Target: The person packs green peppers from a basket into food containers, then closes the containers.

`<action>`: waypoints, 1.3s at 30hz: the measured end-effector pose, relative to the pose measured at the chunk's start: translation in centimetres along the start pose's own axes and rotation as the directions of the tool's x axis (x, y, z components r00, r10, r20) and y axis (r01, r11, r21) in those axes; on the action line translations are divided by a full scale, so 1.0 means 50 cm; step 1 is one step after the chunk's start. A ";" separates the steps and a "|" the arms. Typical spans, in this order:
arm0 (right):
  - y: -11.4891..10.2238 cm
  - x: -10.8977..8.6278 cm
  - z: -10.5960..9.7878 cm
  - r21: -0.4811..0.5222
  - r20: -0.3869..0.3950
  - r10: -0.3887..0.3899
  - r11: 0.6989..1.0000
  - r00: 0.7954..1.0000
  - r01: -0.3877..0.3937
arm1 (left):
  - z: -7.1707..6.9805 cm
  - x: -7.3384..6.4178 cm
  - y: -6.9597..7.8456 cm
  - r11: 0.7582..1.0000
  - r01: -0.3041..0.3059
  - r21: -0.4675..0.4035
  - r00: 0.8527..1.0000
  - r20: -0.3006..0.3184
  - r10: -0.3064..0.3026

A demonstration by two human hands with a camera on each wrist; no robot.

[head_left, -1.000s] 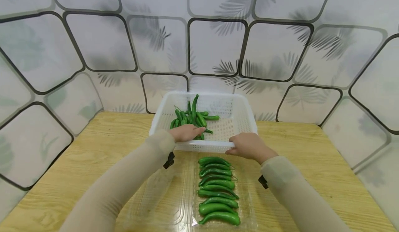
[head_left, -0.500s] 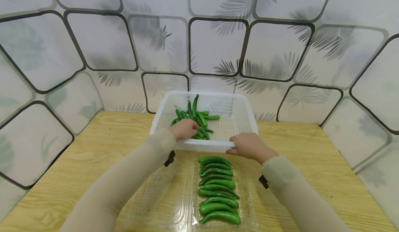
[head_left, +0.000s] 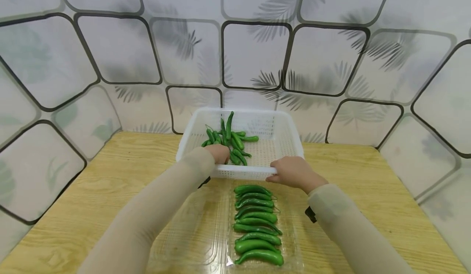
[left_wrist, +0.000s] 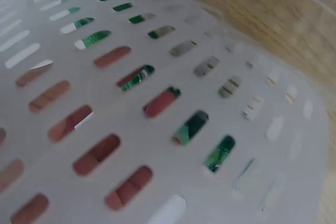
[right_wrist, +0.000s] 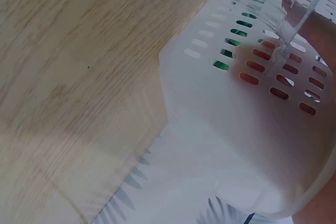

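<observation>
A white slotted plastic basket stands at the back of the table with a heap of green chili peppers on its left side. My left hand reaches over the front rim, down among these peppers, its fingertips hidden. Through the slots of the basket wall, skin and bits of green show in the left wrist view; I cannot tell whether that hand grips a pepper. With my right hand I hold the front rim near its right corner, thumb outside. One finger shows at the wall in the right wrist view.
Before the basket lies a clear plastic clamshell box. Its right half holds a column of several green peppers laid crosswise; its left half lies flat on the wooden table. A patterned cloth wall rises behind.
My left hand has gone from lying over the peppers to reaching deeper, slightly right, its fingers now out of sight. Peppers under it have shifted. My right hand stays on the rim.
</observation>
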State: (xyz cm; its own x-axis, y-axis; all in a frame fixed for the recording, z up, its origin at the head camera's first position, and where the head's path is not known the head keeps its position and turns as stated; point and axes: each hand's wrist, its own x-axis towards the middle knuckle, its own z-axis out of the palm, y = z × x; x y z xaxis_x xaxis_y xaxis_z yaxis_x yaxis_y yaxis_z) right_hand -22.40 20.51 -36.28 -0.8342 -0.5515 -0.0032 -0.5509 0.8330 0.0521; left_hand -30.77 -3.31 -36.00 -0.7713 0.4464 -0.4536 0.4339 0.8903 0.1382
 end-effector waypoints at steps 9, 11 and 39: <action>-0.002 -0.002 -0.004 0.002 0.007 0.001 1.000 1.000 -0.001 | -0.009 -0.009 0.002 1.000 -0.008 0.019 0.999 0.044 0.007; -0.001 -0.001 -0.004 0.004 0.009 0.003 1.000 1.000 -0.003 | -0.009 -0.010 0.001 0.999 -0.020 0.027 0.999 0.039 0.019; -0.001 -0.003 -0.006 0.021 0.011 0.008 1.000 1.000 -0.008 | -0.013 -0.040 -0.039 0.985 -0.145 -0.092 0.946 -0.303 0.111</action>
State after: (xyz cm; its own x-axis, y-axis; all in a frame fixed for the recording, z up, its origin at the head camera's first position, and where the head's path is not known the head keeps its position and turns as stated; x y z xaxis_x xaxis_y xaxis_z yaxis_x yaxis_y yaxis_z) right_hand -22.25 20.53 -35.98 -0.8388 -0.5443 -0.0134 -0.5444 0.8383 0.0308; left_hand -30.35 -5.88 -34.79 -0.8228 0.5490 -0.1471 0.4969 0.8204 0.2829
